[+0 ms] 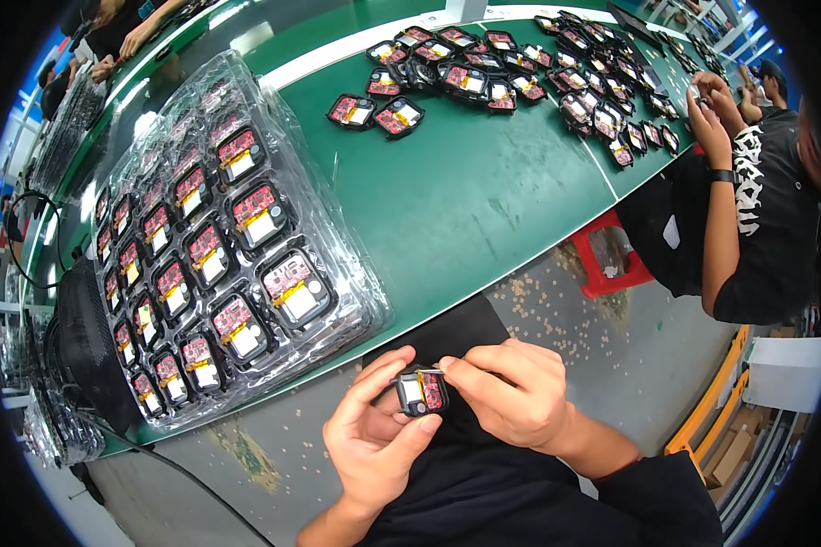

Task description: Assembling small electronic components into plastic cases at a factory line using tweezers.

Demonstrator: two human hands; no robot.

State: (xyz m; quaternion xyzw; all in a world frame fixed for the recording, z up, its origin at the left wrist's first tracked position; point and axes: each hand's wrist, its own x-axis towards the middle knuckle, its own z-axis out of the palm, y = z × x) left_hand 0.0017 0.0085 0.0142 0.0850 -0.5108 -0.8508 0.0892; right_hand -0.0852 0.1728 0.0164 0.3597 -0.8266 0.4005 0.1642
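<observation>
"So, how would that small black casing (422,392) have handled?"

"Lightly, I'd judge: a stiff shell, probably smooth enough to slip, with the open face as its fragile part. The red board (432,390) and white cell (412,393) lay bare, so the outer rim was the place to take hold."

"And where was it?"

"Off the near side of the green tabletop (438,210), in the left hand (367,442). That hand was clamped on the rim, thumb at the lower edge, with the open face turned up."

"What about the right hand (515,398)?"

"Its thumb and forefinger were pinched together at the casing's upper right corner. I couldn't tell whether anything thin sat between the tips."

"Beyond those?"

"On the left, a clear plastic tray (356,305) held similar open casings in its pockets. Farther off, loose casings (465,80) were heaped, and on the right a co-worker's hands (713,108) were raised; what they held was too small to make out."
</observation>
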